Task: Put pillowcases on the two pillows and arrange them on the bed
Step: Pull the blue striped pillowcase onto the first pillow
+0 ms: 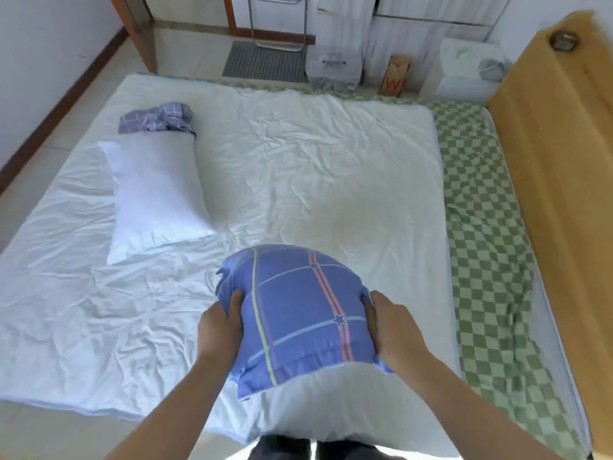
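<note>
at the near edge of the bed, a white pillow is held up above the white sheet, its far part already inside a blue pillowcase with orange stripes, a yellow line and small stars. near part of the pillow still bare, below the case's open hem. left hand grips the left side of the case, fingers curled into bunched cloth. right hand grips the right side, fingers wrapped round the case edge. both forearms reach in from the bottom of the view.

toward the far left part of the bed: second pillow, white and uncovered, lying flat on the sheet, long axis running from near to far. touching its far end, a crumpled grey-blue checked pillowcase, in a heap.

along the right edge of the bed: strip of green-and-white checked cloth showing beside the sheet, then a wooden headboard.

beyond the far edge: grey ribbed mat on the floor, metal frame standing over it, clear plastic box, white cabinet.
</note>
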